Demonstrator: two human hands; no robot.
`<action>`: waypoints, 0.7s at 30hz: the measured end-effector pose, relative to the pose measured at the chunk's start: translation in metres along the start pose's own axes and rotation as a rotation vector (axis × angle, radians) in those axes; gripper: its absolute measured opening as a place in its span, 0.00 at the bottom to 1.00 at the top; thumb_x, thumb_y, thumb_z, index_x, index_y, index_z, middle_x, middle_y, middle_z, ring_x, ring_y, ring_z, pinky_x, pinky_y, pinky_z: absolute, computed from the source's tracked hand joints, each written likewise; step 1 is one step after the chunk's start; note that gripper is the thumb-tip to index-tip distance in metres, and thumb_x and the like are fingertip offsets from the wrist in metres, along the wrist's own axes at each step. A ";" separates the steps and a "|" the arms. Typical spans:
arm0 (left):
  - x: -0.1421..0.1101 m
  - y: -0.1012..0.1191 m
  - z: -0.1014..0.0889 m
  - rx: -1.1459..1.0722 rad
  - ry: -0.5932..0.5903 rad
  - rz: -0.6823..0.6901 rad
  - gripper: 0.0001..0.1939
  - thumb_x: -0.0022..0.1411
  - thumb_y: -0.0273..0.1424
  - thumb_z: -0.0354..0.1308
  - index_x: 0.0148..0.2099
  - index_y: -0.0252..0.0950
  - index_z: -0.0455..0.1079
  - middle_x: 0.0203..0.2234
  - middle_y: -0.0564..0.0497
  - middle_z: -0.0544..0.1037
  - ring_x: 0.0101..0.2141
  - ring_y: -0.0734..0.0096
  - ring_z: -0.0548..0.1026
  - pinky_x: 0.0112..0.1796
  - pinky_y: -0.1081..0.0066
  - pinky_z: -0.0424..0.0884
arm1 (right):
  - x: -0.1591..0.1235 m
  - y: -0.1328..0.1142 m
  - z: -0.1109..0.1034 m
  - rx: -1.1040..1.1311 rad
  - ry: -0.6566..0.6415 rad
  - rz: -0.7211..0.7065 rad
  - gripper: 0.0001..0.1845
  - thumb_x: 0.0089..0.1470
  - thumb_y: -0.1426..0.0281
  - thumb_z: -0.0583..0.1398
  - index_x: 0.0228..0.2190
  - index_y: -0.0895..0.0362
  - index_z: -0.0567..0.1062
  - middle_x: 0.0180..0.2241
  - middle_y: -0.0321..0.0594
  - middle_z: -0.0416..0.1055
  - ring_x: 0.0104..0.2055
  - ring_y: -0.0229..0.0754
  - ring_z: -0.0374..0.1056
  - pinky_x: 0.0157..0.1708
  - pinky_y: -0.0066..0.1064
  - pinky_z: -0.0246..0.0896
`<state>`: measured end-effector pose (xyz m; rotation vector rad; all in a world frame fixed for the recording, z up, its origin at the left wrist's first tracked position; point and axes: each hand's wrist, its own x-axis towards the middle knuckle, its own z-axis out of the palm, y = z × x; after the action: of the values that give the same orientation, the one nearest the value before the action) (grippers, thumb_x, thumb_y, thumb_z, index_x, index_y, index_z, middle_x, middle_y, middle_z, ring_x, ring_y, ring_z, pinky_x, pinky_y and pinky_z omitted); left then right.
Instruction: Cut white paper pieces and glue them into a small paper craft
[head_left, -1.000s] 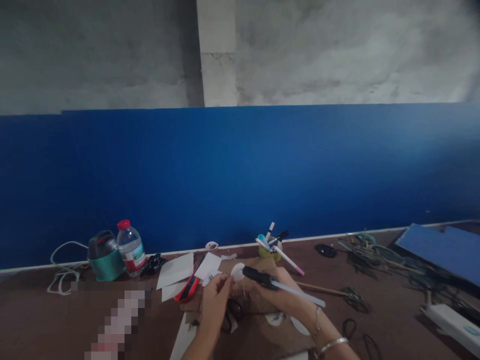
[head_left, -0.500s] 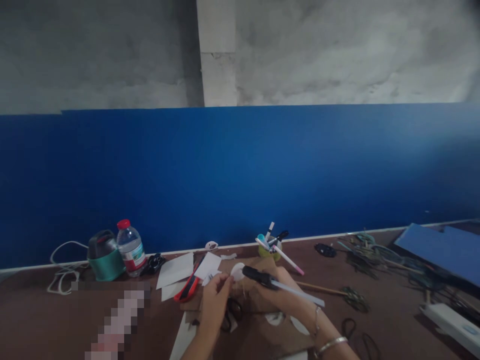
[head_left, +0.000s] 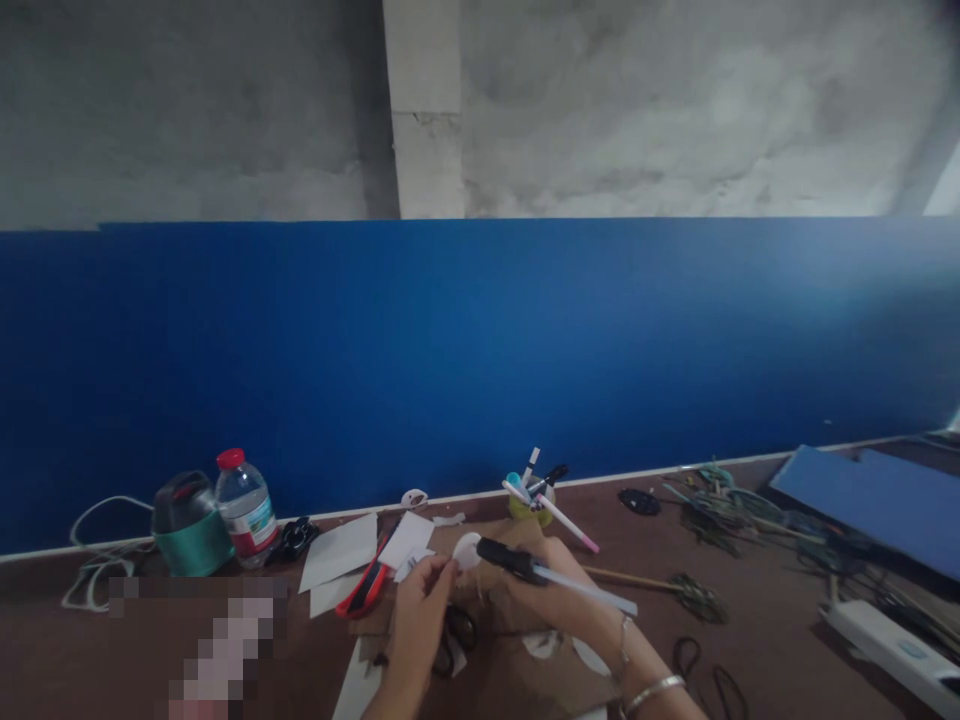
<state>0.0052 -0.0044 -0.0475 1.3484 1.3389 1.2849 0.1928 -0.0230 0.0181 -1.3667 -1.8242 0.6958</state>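
My left hand (head_left: 420, 612) pinches a small white round piece of paper (head_left: 466, 551) between thumb and fingers. In my right hand (head_left: 553, 592) is a black glue gun (head_left: 507, 559), its nozzle end close to the paper's right side; whether they touch I cannot tell. A translucent glue stick (head_left: 589, 589) juts from the gun's rear toward the lower right. Brown cardboard (head_left: 517, 655) lies under both hands, with white paper cutouts (head_left: 541, 645) on it. Black-handled scissors (head_left: 459, 630) lie beside my left wrist, partly hidden by it.
A red utility knife (head_left: 363, 590) and white paper sheets (head_left: 340, 550) lie left of the cardboard. Behind stands a cup of pens (head_left: 531, 508). A water bottle (head_left: 247, 512) is at the left. Tangled cords (head_left: 739, 515), a white power strip (head_left: 892, 650) and a blue board (head_left: 870, 505) occupy the right.
The whole view has shifted slightly, so things appear a little farther left. Both hands keep the same hold on the paper piece and the glue gun.
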 end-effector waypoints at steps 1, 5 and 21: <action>0.000 0.000 0.000 -0.001 -0.003 0.000 0.23 0.51 0.52 0.57 0.30 0.36 0.74 0.23 0.52 0.76 0.29 0.64 0.71 0.31 0.72 0.64 | 0.000 -0.001 0.000 -0.045 -0.002 0.005 0.08 0.46 0.74 0.58 0.18 0.57 0.71 0.19 0.37 0.70 0.23 0.41 0.64 0.24 0.31 0.56; 0.000 -0.001 -0.001 -0.003 -0.006 0.017 0.22 0.52 0.51 0.57 0.29 0.36 0.74 0.24 0.51 0.76 0.30 0.63 0.72 0.33 0.72 0.65 | -0.001 -0.004 0.000 -0.116 -0.024 0.019 0.09 0.47 0.75 0.57 0.18 0.57 0.70 0.19 0.36 0.70 0.22 0.38 0.63 0.22 0.29 0.54; 0.001 -0.001 0.001 -0.014 0.004 0.013 0.20 0.53 0.49 0.56 0.29 0.36 0.72 0.22 0.52 0.74 0.29 0.64 0.70 0.31 0.72 0.63 | 0.000 -0.003 -0.003 -0.153 -0.011 0.036 0.10 0.45 0.75 0.57 0.16 0.56 0.68 0.19 0.39 0.72 0.23 0.41 0.66 0.22 0.30 0.54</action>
<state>0.0061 -0.0034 -0.0489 1.3478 1.3233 1.3044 0.1937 -0.0241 0.0216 -1.5002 -1.8984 0.5930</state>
